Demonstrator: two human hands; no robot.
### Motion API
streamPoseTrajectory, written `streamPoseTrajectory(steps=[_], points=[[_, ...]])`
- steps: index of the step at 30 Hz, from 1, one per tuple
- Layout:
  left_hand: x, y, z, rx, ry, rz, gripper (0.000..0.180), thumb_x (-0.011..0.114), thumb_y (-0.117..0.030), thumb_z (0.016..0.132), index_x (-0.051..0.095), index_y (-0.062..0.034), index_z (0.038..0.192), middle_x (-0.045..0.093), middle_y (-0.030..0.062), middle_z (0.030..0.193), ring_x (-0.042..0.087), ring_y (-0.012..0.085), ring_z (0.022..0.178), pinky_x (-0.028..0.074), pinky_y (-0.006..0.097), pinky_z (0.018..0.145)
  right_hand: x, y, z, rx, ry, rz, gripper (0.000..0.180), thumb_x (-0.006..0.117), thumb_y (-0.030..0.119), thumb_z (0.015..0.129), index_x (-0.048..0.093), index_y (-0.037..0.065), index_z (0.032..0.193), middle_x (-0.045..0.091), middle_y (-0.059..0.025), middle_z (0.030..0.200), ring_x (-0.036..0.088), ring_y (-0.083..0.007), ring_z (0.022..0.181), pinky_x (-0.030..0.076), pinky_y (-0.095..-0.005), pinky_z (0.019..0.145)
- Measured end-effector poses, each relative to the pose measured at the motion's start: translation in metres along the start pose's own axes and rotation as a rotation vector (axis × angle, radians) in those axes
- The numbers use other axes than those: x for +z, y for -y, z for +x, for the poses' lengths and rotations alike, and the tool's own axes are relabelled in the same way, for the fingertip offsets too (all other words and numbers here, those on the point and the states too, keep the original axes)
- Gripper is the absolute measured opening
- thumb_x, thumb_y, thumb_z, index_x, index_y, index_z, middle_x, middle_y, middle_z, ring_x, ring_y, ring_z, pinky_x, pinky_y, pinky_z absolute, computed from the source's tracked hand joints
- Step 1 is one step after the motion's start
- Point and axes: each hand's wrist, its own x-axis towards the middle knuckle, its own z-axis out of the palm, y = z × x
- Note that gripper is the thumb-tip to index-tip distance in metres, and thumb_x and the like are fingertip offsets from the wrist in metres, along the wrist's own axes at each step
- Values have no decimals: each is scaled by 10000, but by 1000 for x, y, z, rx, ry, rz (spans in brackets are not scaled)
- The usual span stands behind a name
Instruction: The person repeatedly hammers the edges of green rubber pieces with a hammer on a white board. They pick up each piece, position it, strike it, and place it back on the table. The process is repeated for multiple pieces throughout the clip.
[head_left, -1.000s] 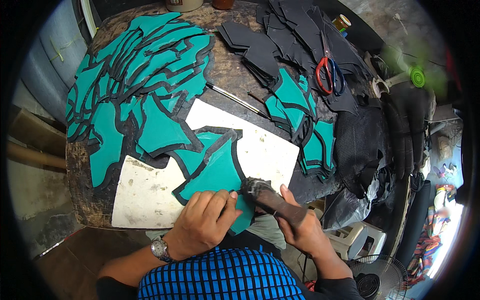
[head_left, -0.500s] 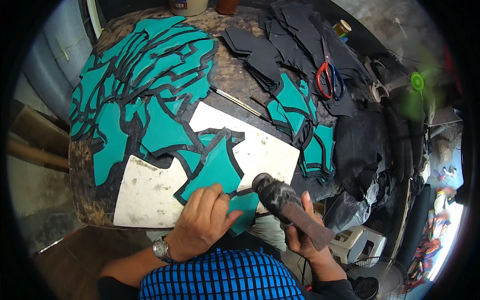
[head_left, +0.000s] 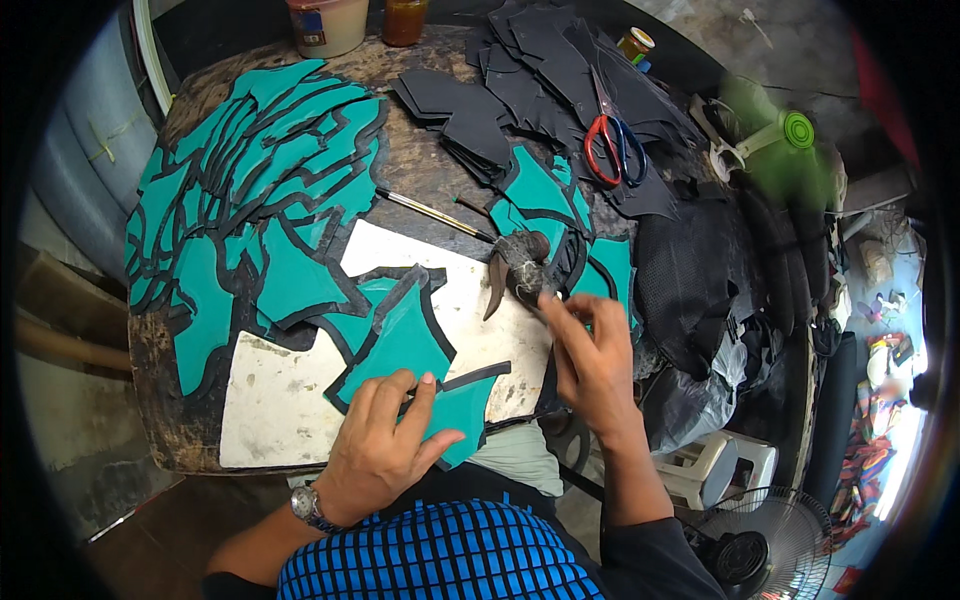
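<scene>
My left hand (head_left: pixel 385 445) lies on a teal shaped piece with black edging (head_left: pixel 465 410) at the front edge of the white board (head_left: pixel 285 400), fingers curled over it and thumb up. A larger teal piece with a black border (head_left: pixel 400 335) lies just beyond it on the board. My right hand (head_left: pixel 590 355) hovers at the board's right end, fingers loosely apart, with the fingertips right by a dark, worn hammer (head_left: pixel 520 265) that rests on the board. Whether they touch its handle is unclear.
A big overlapping pile of teal pieces (head_left: pixel 250 200) covers the left of the round worktable. Black cut pieces (head_left: pixel 500 110) and red-handled scissors (head_left: pixel 610 150) lie at the back. Two brushes (head_left: pixel 430 212), jars (head_left: pixel 325 25), black cloth (head_left: pixel 690 270), a stool (head_left: pixel 720 465) and a fan (head_left: pixel 760 540) are nearby.
The hammer went from my right hand near my lap up to the board's right end, where it now rests. My left hand slid toward the front edge with the small teal piece.
</scene>
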Motion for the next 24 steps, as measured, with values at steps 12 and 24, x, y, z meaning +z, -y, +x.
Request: streamPoseTrajectory(steps=[12, 24], points=[[-11, -16, 4, 100, -27, 151, 821, 851, -415, 746, 575, 92, 1329, 592, 224, 1244, 568, 356, 1059, 461, 452, 908, -24, 41, 4, 490, 515, 810, 221, 727, 90, 908, 543, 13, 1004, 615, -116, 981, 596, -210, 807, 465, -338, 707], [-31, -26, 6, -527, -254, -1422, 506, 493, 36, 969, 345, 59, 1452, 575, 229, 1359, 587, 241, 1250, 480, 383, 1085, -30, 77, 37, 279, 386, 820, 253, 607, 143, 1021, 623, -18, 1216, 656, -144, 1097, 659, -187, 1027, 519, -320, 845]])
